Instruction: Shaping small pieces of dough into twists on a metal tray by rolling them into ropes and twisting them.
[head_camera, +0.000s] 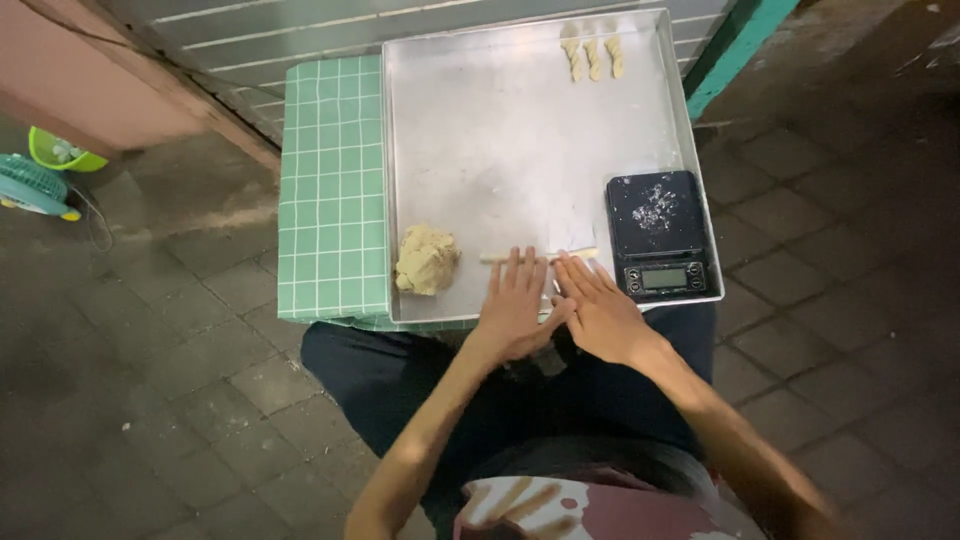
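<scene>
On the large silver metal tray (480, 130), a thin pale dough rope (537, 254) was laid with its long axis left to right, pressed under the flat, spread left hand (517, 305) and right hand (597, 307), beside the black digital scale (657, 235).

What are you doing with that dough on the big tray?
A person sits with a big metal tray in front of them. Both hands lie flat on a thin rope of dough: the left hand and the right hand side by side, fingers spread. A lump of dough sits to the left on the tray. Three twisted dough pieces lie at the far end. A black kitchen scale stands at the right, dusted with flour.
</scene>
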